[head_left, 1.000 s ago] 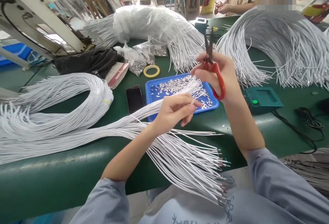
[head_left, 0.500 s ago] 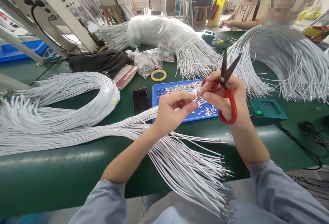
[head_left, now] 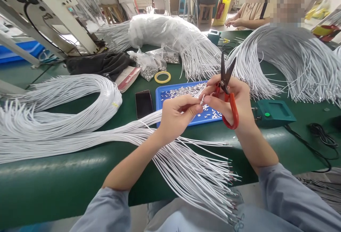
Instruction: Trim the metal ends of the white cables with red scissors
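Observation:
My left hand [head_left: 177,116] is closed in a pinch on the end of a white cable [head_left: 202,100]. Red-handled scissors [head_left: 231,111] are held in my right hand [head_left: 238,91], with their dark blades apart and pointing up. Thumb and fingertip of that hand also meet at the cable end; what exactly they grip there is too small to make out. Behind both hands lies a blue tray [head_left: 158,106] of small shiny metal pieces. A loose bundle of white cables [head_left: 191,168] passes under my left forearm, its stripped ends fanned toward my lap.
A coiled cable bundle [head_left: 106,100] lies left, beside a phone [head_left: 144,104]. Yellow tape [head_left: 162,77] and bags of metal pieces [head_left: 149,69] sit behind the tray. Larger cable bundles [head_left: 293,54] arch at the back. A green device [head_left: 277,113] stands right. Across the table sits a person [head_left: 253,11].
My right hand and the scissors have shifted slightly left, and the blades are a little closer together. The left hand keeps its pinch. The whole view has shifted slightly.

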The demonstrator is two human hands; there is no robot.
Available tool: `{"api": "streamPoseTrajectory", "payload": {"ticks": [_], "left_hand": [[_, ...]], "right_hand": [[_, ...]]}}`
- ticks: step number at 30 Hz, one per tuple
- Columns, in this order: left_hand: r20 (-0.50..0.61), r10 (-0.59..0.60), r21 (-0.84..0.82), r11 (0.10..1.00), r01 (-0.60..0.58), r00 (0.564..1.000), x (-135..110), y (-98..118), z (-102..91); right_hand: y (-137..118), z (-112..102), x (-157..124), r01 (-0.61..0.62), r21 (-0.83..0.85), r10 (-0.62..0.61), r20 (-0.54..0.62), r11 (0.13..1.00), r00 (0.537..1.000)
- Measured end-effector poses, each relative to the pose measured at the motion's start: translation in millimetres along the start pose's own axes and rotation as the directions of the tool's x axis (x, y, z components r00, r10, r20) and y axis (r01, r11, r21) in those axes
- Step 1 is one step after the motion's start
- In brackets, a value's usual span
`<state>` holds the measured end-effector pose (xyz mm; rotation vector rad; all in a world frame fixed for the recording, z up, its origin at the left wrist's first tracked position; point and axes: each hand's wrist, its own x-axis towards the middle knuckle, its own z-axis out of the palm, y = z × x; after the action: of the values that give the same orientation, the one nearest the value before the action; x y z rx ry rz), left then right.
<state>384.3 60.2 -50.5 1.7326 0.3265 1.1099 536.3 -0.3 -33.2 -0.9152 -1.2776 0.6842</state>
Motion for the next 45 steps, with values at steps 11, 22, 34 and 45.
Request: {"api": "streamPoseTrajectory", "payload": {"ticks": [11,22,34,45], "left_hand": [[-0.068,0.039,0.103,0.994,-0.032,0.997,-2.7,1.1,3.0],[0.027,-0.033,-0.057,0.998,0.034,0.999,-1.4,-0.5,0.1],[0.001,-0.061,-0.066,0.996,0.061,0.998,0.0,3.6,2.2],[-0.054,-0.016,0.010,1.000,0.016,0.998,-2.6,0.9,3.4]], "right_hand": [[-9.0,3.2,-5.5,0.029,-0.149,-0.038,-0.054,0.988,0.998],[-7.4,1.0,-2.6,-0.015,-0.126,0.009,-0.048,0.992,0.999],[-9.0,3.6,-2.7,-0.019,-0.125,0.010,-0.076,0.992,0.997],[-7.6,2.4,-3.0,0.008,-0.171,-0.019,-0.063,0.985,0.998]]}}
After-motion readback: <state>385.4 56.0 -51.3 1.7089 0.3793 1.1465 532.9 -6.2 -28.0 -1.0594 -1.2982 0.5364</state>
